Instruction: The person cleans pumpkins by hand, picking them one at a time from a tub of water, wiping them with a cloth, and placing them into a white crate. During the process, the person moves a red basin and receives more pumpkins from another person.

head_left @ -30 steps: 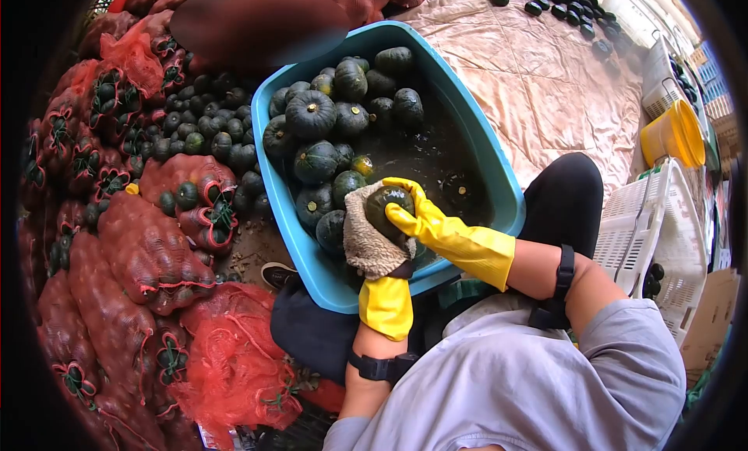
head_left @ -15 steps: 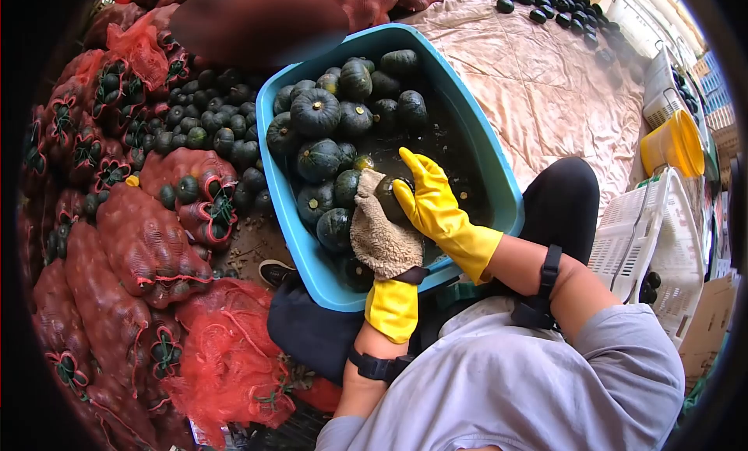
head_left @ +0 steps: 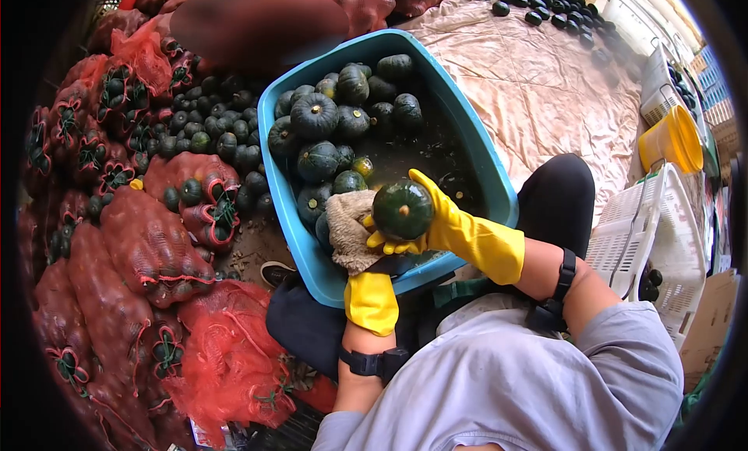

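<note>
My right hand (head_left: 448,217), in a yellow rubber glove, grips a wet, round dark-green squash (head_left: 403,209) with its stem scar facing up. The thumb lies over the far side and the fingers wrap underneath. My left hand (head_left: 352,231) wears a fuzzy beige cloth mitt over another yellow glove, and sits against or close to the squash's left side; its fingers are hidden inside the mitt. Both hands are above the near end of a blue tub (head_left: 487,139) of dark water. Several more green squash (head_left: 314,116) are piled along the tub's left side.
Red mesh sacks (head_left: 152,244) of squash crowd the left, with loose squash (head_left: 214,123) beside the tub. A beige sheet (head_left: 538,84) spreads at upper right, with squash (head_left: 557,10) at its far end. A yellow bucket (head_left: 672,141) and a white crate (head_left: 654,240) stand at right.
The squash has come up from beside the mitt and turned, showing its stem scar. My right hand has closed around it. My mitted left hand has shifted slightly left and nearer to me.
</note>
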`<state>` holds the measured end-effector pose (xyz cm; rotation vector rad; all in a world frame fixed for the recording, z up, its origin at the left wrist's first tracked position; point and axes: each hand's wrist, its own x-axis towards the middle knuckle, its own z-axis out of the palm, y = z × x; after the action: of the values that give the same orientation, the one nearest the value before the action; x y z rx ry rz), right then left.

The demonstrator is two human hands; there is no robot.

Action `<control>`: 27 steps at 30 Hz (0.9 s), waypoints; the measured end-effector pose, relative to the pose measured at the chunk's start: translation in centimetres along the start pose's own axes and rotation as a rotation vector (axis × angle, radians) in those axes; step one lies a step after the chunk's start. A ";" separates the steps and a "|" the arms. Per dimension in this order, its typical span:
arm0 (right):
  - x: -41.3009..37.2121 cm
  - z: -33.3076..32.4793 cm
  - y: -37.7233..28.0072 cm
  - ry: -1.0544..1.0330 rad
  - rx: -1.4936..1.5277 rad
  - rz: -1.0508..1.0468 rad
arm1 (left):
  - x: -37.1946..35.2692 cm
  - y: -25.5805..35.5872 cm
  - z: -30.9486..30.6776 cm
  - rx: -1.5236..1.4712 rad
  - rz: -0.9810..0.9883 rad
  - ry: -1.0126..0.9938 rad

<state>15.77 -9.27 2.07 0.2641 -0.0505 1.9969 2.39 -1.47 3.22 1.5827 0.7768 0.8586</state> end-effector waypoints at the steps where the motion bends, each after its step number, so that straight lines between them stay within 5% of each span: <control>1: -0.2 0.2 -0.1 0.008 0.027 -0.026 | -0.3 0.4 0.3 -0.060 -0.036 0.047; 7: -1.9 3.7 -0.6 0.274 0.085 -0.269 | -0.5 2.4 -1.9 0.406 0.405 -0.004; 8: -3.2 4.3 -1.4 0.283 0.031 -0.351 | 0.6 0.5 -1.8 0.302 0.462 -0.209; 11: -5.8 8.2 -2.2 0.119 0.074 -0.586 | 0.5 -0.6 -1.9 -0.444 -0.292 -0.088; 12: -7.6 9.0 -3.0 -0.106 -0.054 -0.620 | 2.6 -1.8 -3.4 -1.009 -0.758 -0.182; 14: -10.6 10.3 -4.2 -0.041 -0.294 -0.896 | 1.2 3.0 0.4 -0.733 -0.751 0.180; 15: -12.6 11.5 -4.8 0.038 -0.405 -1.076 | 1.3 2.5 0.4 -0.773 -0.774 0.209; 17: -19.1 15.9 -4.8 -0.069 -0.431 -1.356 | 1.8 1.8 0.5 -0.867 -0.814 0.145; 19: -27.5 20.4 -4.4 -0.461 -0.323 -1.481 | 1.7 1.1 0.0 -0.873 -0.809 0.145; 20: -29.4 21.5 -4.3 -0.334 -0.382 -1.923 | 1.6 1.3 0.0 -0.856 -0.794 0.182; 21: -28.7 22.6 -4.1 -0.454 -0.640 -1.978 | 0.8 5.7 1.2 -0.828 -0.790 0.206; 22: -28.0 23.9 -3.7 -0.181 -0.401 -2.245 | 1.6 -0.4 -0.7 -0.791 -0.679 0.017; 23: -27.7 22.4 -4.4 -0.186 -0.658 -2.042 | 1.4 0.3 -0.4 -0.860 -0.682 0.021; 24: -22.8 23.5 -4.5 0.288 -0.720 -2.155 | 1.6 -1.8 -0.9 -0.780 -0.553 -0.100; 27: -14.3 17.0 -7.7 0.629 -1.418 -1.318 | 1.0 -4.1 -0.6 -0.093 -0.324 -0.251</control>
<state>31.26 -21.34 15.00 -0.9968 -0.6539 0.3471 2.29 0.33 -0.60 1.4004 0.7723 0.4453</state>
